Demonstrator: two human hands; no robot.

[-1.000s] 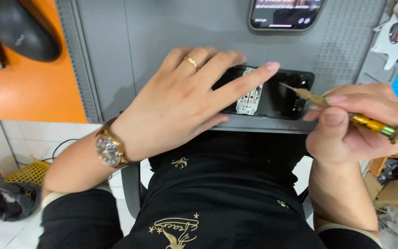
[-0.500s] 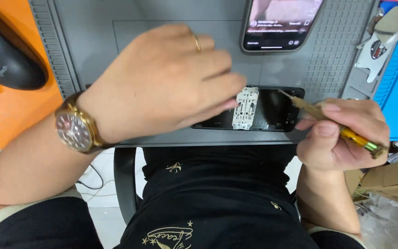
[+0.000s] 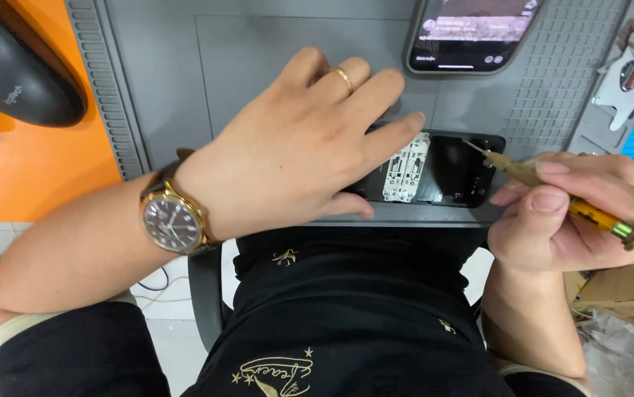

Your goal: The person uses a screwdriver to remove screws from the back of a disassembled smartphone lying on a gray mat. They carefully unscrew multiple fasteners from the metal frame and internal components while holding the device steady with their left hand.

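Opened phone [image 3: 442, 173] under left fingers [image 3: 375, 140]

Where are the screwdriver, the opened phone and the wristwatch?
screwdriver [image 3: 552, 192]: head view, on the shaft by the right thumb.
opened phone [image 3: 453, 173]: head view, on its dark inner surface.
wristwatch [image 3: 172, 222]: head view, on the dial.

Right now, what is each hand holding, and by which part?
The right hand grips a yellow-handled screwdriver by its shaft near the handle, tip over the opened dark phone. The left hand grips nothing; it lies flat on that phone, pressing it to the grey mat.
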